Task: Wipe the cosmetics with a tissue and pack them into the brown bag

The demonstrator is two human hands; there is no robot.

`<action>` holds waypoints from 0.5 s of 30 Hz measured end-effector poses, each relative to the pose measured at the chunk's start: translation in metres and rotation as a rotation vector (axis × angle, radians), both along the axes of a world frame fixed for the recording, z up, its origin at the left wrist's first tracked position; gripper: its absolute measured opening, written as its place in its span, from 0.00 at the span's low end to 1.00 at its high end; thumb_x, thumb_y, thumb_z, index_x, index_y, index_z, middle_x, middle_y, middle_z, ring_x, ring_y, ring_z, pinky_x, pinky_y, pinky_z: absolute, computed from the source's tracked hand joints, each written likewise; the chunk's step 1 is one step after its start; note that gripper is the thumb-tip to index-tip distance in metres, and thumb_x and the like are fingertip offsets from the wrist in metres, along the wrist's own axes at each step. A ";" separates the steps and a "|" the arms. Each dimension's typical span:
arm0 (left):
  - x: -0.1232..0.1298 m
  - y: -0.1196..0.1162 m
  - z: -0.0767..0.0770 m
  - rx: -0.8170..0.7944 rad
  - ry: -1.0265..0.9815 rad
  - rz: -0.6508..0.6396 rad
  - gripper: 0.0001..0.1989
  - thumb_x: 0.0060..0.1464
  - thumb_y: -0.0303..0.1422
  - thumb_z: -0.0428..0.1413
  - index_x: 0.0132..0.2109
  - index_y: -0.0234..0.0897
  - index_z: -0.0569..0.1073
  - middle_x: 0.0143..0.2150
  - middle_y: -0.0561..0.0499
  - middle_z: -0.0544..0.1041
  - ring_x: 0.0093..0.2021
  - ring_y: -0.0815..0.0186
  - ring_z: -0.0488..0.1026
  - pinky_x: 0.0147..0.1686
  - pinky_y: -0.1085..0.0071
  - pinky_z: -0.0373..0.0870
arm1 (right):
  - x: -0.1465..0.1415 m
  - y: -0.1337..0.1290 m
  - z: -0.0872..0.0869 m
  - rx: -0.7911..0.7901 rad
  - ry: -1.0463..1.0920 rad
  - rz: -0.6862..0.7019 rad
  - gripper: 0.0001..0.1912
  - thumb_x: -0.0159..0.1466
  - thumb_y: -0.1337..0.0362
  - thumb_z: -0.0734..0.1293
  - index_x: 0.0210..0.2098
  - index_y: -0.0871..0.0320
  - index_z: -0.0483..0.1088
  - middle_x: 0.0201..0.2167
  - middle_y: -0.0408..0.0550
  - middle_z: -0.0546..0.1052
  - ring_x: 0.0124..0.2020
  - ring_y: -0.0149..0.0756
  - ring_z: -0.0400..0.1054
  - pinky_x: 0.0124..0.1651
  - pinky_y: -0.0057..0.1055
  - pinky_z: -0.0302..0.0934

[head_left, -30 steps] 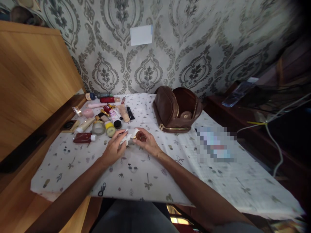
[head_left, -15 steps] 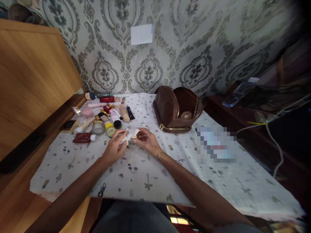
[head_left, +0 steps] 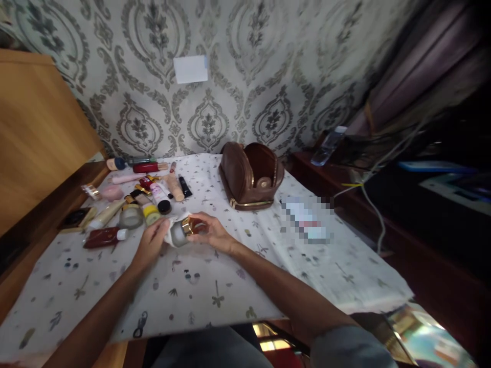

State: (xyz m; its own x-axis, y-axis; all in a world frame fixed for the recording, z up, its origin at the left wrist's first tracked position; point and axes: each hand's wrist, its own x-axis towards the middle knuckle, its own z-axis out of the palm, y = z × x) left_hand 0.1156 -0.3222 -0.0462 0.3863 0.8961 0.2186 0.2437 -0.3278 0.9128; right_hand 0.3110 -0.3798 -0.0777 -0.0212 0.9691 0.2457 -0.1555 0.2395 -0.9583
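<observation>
A frosted glass bottle [head_left: 178,234] with a shiny gold collar [head_left: 187,226] and a reddish-brown end lies sideways between my hands, just above the cloth. My right hand [head_left: 210,234] grips it by the gold and brown end. Around its other end my left hand [head_left: 153,240] presses a crumpled white tissue [head_left: 169,236]; the fingertips behind the bottle are hidden. Close to my left hand stand a yellow-banded jar [head_left: 152,214] and a frosted jar [head_left: 131,216]. A dark red bottle [head_left: 103,237] with a white cap lies farther left.
Several tubes and cosmetics, including a beige tube [head_left: 175,187] and a black tube [head_left: 185,187], lie at the back left. An unzipped brown leather bag [head_left: 245,179] stands at the back. A blurred-out flat item [head_left: 309,221] lies right, near a plastic bottle [head_left: 328,146] and white cables [head_left: 374,214].
The view has swung right. The bottle, mostly covered by hands and tissue before, now shows its frosted body and gold collar. The tissue has shifted to its left end.
</observation>
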 end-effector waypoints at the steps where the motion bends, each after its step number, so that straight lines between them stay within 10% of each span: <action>1: 0.000 0.000 0.000 -0.073 -0.035 0.021 0.24 0.55 0.53 0.56 0.34 0.34 0.78 0.30 0.49 0.78 0.33 0.61 0.73 0.34 0.70 0.70 | -0.001 0.000 0.000 -0.014 0.033 0.008 0.32 0.45 0.54 0.81 0.49 0.52 0.75 0.44 0.44 0.74 0.41 0.34 0.70 0.52 0.39 0.65; 7: 0.003 -0.002 -0.006 -0.428 -0.227 0.082 0.24 0.45 0.54 0.64 0.29 0.34 0.76 0.20 0.54 0.73 0.21 0.67 0.67 0.19 0.76 0.63 | -0.007 -0.003 0.004 0.065 0.020 -0.068 0.35 0.44 0.52 0.81 0.51 0.51 0.75 0.46 0.45 0.73 0.44 0.36 0.71 0.51 0.37 0.67; 15: 0.020 -0.013 0.002 -0.664 -0.361 0.146 0.12 0.42 0.36 0.67 0.30 0.34 0.75 0.25 0.54 0.77 0.24 0.67 0.73 0.20 0.76 0.73 | -0.003 -0.007 0.009 0.357 -0.515 -0.316 0.34 0.53 0.55 0.78 0.57 0.54 0.71 0.49 0.50 0.74 0.52 0.42 0.69 0.58 0.39 0.64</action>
State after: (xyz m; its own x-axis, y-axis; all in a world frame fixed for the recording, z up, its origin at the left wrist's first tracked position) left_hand 0.1356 -0.3357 -0.0446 0.2613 0.9197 -0.2930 -0.1083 0.3296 0.9379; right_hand 0.3084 -0.3870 -0.0684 0.0490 0.8102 0.5841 0.4259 0.5120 -0.7459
